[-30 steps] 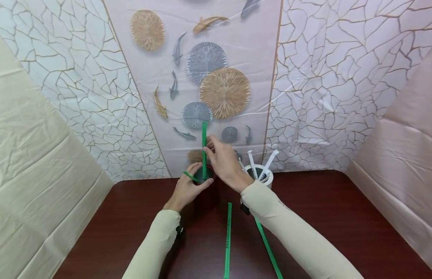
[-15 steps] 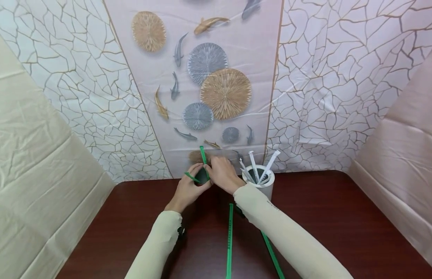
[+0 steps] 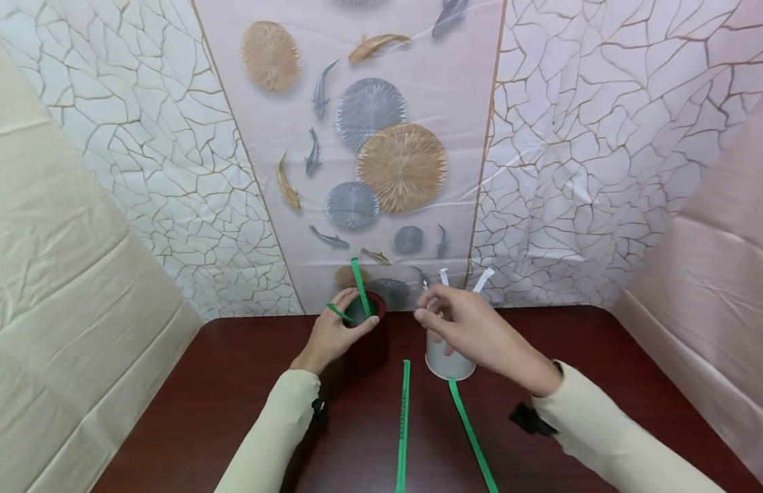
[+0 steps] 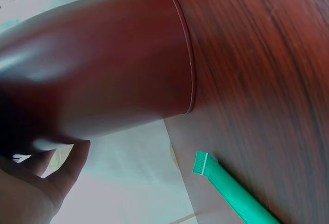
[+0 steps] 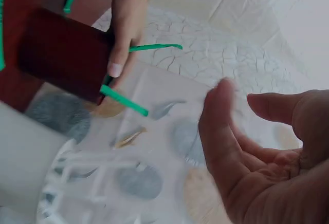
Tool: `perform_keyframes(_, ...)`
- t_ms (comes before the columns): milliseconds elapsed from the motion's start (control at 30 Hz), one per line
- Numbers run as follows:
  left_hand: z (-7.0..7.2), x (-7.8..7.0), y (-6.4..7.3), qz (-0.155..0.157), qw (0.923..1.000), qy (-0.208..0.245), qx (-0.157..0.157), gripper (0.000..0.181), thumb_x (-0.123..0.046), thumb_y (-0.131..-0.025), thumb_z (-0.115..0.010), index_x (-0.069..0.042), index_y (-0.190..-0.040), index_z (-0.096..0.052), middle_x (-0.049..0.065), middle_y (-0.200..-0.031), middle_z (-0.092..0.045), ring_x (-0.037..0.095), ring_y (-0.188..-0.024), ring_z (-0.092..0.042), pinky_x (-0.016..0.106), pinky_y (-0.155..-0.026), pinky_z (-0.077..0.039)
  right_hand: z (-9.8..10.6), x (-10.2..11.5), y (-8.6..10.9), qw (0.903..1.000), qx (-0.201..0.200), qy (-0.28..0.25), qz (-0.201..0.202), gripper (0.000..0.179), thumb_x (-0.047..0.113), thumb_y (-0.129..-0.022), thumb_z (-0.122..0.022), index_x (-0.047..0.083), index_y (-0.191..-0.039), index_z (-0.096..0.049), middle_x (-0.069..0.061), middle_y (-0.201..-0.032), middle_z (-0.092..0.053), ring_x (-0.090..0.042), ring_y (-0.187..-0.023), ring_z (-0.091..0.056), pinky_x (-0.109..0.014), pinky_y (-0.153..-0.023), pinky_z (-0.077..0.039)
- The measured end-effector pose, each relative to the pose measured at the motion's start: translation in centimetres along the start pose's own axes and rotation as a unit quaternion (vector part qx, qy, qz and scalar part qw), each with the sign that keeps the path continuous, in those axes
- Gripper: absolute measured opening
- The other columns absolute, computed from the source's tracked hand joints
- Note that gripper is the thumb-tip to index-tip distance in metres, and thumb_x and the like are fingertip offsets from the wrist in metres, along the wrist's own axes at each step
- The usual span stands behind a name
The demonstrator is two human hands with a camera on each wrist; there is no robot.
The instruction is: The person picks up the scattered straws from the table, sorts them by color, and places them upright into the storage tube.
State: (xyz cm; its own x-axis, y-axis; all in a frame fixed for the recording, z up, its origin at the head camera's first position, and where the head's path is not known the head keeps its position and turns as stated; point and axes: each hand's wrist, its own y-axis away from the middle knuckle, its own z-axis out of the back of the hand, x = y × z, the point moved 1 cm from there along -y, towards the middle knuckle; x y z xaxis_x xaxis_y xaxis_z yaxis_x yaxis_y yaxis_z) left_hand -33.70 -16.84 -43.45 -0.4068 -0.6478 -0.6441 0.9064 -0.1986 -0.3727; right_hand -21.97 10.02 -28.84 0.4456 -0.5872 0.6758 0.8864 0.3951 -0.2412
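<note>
My left hand (image 3: 333,335) holds a dark red cup (image 3: 365,350) near its rim, with the thumb on the near side. Two green wrapped straws lean in that cup: a taller straw (image 3: 360,284) rises at the back, and another straw (image 3: 338,313) tips left over the rim. My right hand (image 3: 473,329) hovers, fingers loosely bent and holding nothing, in front of a white cup (image 3: 449,359). In the right wrist view a gap shows between thumb and fingers (image 5: 216,131). White wrapped straws (image 3: 482,279) stick out of the white cup, whose rim the hand hides.
Two more green wrapped straws lie on the dark wooden table (image 3: 221,404): one straw (image 3: 403,424) at the middle, another straw (image 3: 472,435) running from the white cup's base towards the near edge. A patterned cloth (image 3: 399,164) hangs behind the table.
My right hand first lowered a green straw into the dark red cup, then let it go and moved right to the white cup. My left hand stayed on the dark red cup.
</note>
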Motion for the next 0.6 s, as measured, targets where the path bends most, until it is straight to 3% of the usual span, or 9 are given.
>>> perform_keyframes(100,0.1,0.3,0.3,0.008,1.0,0.003,-0.003,0.075,-0.058,-0.094,-0.074,-0.021,-0.157,-0.052,0.002,-0.165,-0.041,0.033,-0.136,-0.056,0.056,-0.099,-0.054,0.9,-1.7,2.0,0.9994,0.026,-0.012,-0.019,0.01,0.019,-0.106,-0.065,0.01,-0.103,-0.069,0.004,-0.08,-0.069,-0.015,-0.062,-0.063,-0.03,-0.058,-0.054)
perform_keyframes(233,0.1,0.4,0.4,0.009,0.9999,0.007,-0.003,0.075,-0.057,-0.094,-0.075,-0.021,-0.157,-0.053,0.003,-0.166,-0.041,0.033,-0.134,-0.057,0.055,-0.097,-0.055,0.5,-5.4,4.4,0.9966,0.065,-0.022,-0.047,0.008,0.015,-0.104,-0.066,0.008,-0.099,-0.068,0.003,-0.075,-0.064,-0.014,-0.063,-0.061,-0.028,-0.056,-0.054)
perform_keyframes(433,0.0,0.1,0.2,0.008,0.9999,0.006,0.001,0.075,-0.058,-0.095,-0.074,-0.022,-0.157,-0.052,0.002,-0.166,-0.04,0.033,-0.132,-0.059,0.055,-0.097,-0.055,-2.8,-11.0,7.2,0.9883,0.103,-0.025,-0.11,0.013,0.015,-0.099,-0.073,0.009,-0.09,-0.065,-0.001,-0.066,-0.061,-0.015,-0.055,-0.059,-0.028,-0.049,-0.05)
perform_keyframes(600,-0.1,-0.2,0.1,0.013,0.9999,0.003,0.001,0.075,-0.056,-0.094,-0.075,-0.022,-0.157,-0.052,0.001,-0.166,-0.041,0.033,-0.134,-0.058,0.055,-0.098,-0.054,-5.3,-13.5,8.4,0.9853,0.101,-0.014,-0.137,0.02,0.016,-0.097,-0.076,0.01,-0.084,-0.062,-0.002,-0.063,-0.063,-0.016,-0.049,-0.06,-0.031,-0.047,-0.05)
